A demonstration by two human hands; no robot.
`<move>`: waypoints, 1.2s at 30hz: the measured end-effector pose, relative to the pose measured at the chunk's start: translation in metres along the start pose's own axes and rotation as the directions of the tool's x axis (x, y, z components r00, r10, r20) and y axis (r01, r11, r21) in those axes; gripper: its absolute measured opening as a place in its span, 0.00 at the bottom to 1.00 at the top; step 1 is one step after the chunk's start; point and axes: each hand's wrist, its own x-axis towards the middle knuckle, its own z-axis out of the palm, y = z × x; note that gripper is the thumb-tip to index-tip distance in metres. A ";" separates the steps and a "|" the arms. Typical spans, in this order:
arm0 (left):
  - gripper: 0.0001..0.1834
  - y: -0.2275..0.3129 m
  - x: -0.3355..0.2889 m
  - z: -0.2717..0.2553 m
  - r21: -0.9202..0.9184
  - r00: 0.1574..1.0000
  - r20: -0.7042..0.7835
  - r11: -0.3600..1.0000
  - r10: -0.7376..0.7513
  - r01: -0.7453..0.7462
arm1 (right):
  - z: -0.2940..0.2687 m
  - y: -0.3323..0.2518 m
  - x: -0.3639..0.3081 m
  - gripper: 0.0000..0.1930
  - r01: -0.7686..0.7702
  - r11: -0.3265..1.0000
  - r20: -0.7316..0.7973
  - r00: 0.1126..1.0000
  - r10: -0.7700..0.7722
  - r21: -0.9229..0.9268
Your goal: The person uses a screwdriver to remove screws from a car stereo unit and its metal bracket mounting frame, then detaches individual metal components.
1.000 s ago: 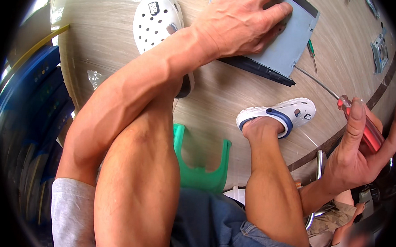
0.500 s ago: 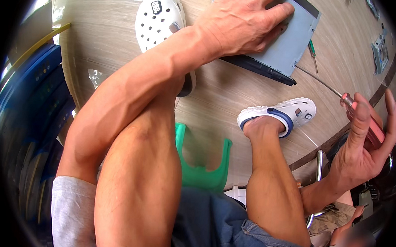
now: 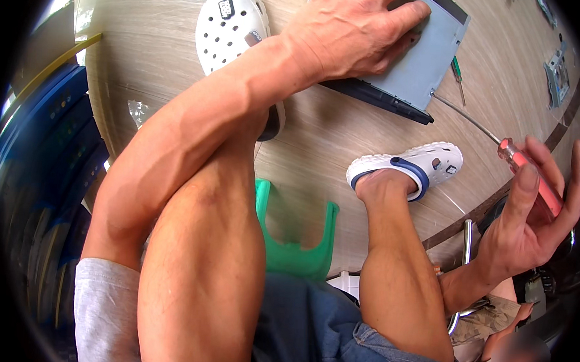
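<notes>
A flat grey optical drive [image 3: 416,73] with a black front bezel lies on the floor at the top of the view. My left hand [image 3: 364,38] presses down over it and holds it, its far fingertips cut off by the upper edge. Low on the right, my right hand [image 3: 528,217] has its fingers loosely round the red, see-through handle of a screwdriver [image 3: 541,185]. Thumb and fingers stand partly apart along that handle. The thin shaft runs up and left, its tip touching the drive's corner beside the bezel.
A small green-handled screwdriver [image 3: 458,73] lies right of the drive. Farther right are metal bracket parts [image 3: 556,79]. My white clogs [image 3: 443,163] flank the work, and a green plastic stool [image 3: 299,256] is below me. Blue stacked items [image 3: 52,145] line the left; another person [image 3: 501,319] is at lower right.
The fingers of my right hand have shifted round the screwdriver handle, the thumb lower and more of the handle showing. The tip stays at the same corner; my left hand is nearly still.
</notes>
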 end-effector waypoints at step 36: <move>0.18 -0.001 -0.001 -0.002 -0.040 1.000 -0.011 0.999 -0.027 0.026 | 0.016 -0.008 -0.008 0.26 0.126 0.930 -0.003 0.991 -0.133 0.346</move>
